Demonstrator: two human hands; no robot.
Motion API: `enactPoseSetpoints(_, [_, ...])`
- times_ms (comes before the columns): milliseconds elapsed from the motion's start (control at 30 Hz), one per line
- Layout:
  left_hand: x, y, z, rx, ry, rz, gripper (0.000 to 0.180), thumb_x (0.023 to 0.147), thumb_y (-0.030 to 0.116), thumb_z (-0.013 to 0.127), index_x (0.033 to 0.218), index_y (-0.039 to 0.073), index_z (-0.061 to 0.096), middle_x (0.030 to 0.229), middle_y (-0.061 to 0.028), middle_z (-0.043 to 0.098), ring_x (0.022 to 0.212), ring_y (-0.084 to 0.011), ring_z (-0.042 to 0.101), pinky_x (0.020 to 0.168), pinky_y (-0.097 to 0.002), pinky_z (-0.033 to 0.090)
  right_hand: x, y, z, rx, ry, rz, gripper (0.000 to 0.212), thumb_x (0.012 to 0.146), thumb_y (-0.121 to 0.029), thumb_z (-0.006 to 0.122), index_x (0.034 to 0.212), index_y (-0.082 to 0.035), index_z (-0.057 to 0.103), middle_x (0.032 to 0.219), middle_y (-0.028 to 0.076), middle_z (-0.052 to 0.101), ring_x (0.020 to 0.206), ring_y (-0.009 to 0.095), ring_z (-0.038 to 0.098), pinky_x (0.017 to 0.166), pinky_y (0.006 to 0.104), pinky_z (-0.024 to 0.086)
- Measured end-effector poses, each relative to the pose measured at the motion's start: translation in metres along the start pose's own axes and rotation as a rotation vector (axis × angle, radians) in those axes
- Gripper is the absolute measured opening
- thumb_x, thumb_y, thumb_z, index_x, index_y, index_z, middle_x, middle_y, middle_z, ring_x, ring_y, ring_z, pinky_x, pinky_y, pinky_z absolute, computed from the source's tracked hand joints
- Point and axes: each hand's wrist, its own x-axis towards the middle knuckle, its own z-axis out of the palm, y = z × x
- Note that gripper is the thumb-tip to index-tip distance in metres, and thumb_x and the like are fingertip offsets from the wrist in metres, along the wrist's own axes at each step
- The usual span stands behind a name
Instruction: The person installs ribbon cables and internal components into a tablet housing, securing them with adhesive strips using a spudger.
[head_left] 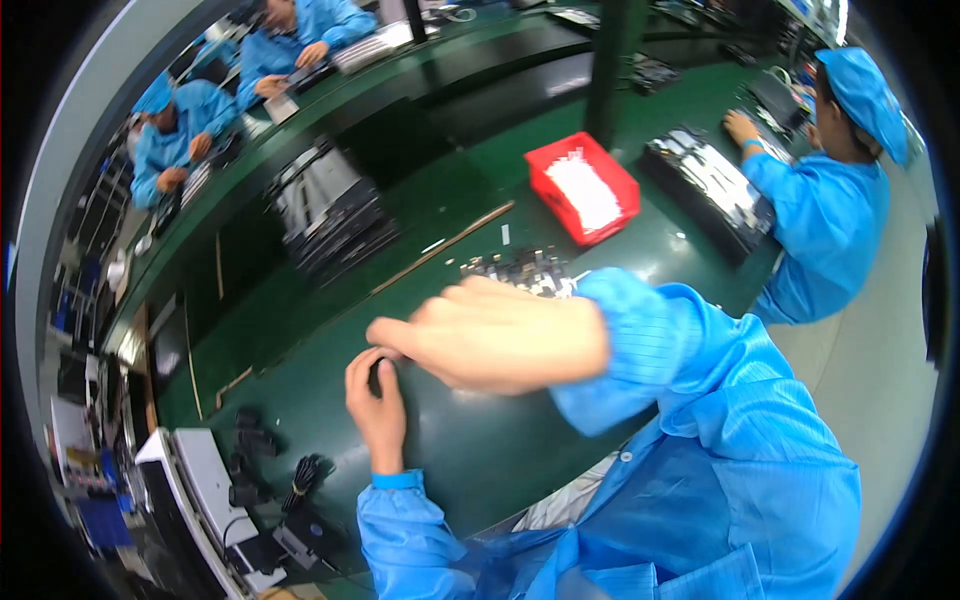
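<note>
My right hand (490, 335) reaches across to the left over the green table (480, 440), its fingers curled and the fingertips bent down. Its tips meet those of my left hand (378, 410), whose thumb and fingers curve together in a pinch. Whatever sits between the fingertips is too small or hidden to make out. Just beyond my right hand lies a loose pile of small dark and pale parts (520, 270), partly covered by the hand and blue sleeve. Farther back stands a red bin (628, 190) with white pieces inside.
A stack of dark trays (335, 210) stands far left. Black tray (700, 195) with pale parts sits by a co-worker (830, 200) at right. Black adapters (250, 440) and a coiled cable (302, 480) lie near left. A dark post (610, 80) rises behind the bin. More co-workers sit across.
</note>
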Motion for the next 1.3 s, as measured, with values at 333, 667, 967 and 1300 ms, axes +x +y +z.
enactPoseSetpoints(333, [-0.026,0.044,0.041,-0.211,0.067,-0.05,0.017,0.09,0.003,0.051,0.104,-0.002,0.058,0.108,-0.0094,0.058,0.101,-0.0176,0.054,0.09,-0.0287,0.042,-0.339,0.137,-0.012,0.232,1.328,0.778,0.041,0.1,-0.034,0.036,0.1,0.001,0.058,0.091,0.007,0.062,0.079,0.011,0.055,0.073,0.0251,0.045])
enactPoseSetpoints(667, [-0.076,0.178,0.202,-0.538,-0.622,-0.016,0.015,0.086,0.002,0.056,0.099,0.0,0.062,0.104,-0.0111,0.059,0.099,-0.0199,0.056,0.088,-0.0302,0.044,-0.421,0.216,0.034,0.628,1.557,0.952,0.052,0.098,-0.036,0.038,0.126,0.008,0.041,0.124,0.021,0.049,0.071,0.022,0.063,0.06,0.032,0.055])
enactPoseSetpoints(967, [-0.081,0.22,0.319,-0.799,-0.723,-0.242,0.034,0.09,0.008,0.054,0.123,0.003,0.047,0.124,-0.0116,0.05,0.115,-0.0216,0.048,0.093,-0.0323,0.042,-0.41,0.209,0.008,0.864,1.392,1.052,0.06,0.097,-0.037,0.04,0.138,0.003,0.026,0.141,0.02,0.033,0.059,0.021,0.062,0.051,0.029,0.053])
enactPoseSetpoints(1300, [-0.079,0.248,0.362,-0.873,-0.5,-0.303,0.065,0.096,0.021,0.044,0.145,0.003,0.004,0.148,-0.0228,0.01,0.138,-0.0312,0.016,0.11,-0.0374,0.021,-0.417,0.203,0.007,0.813,1.298,1.102,0.051,0.097,-0.041,0.04,0.125,0.001,0.043,0.116,0.013,0.05,0.051,0.015,0.054,0.044,0.0233,0.041])
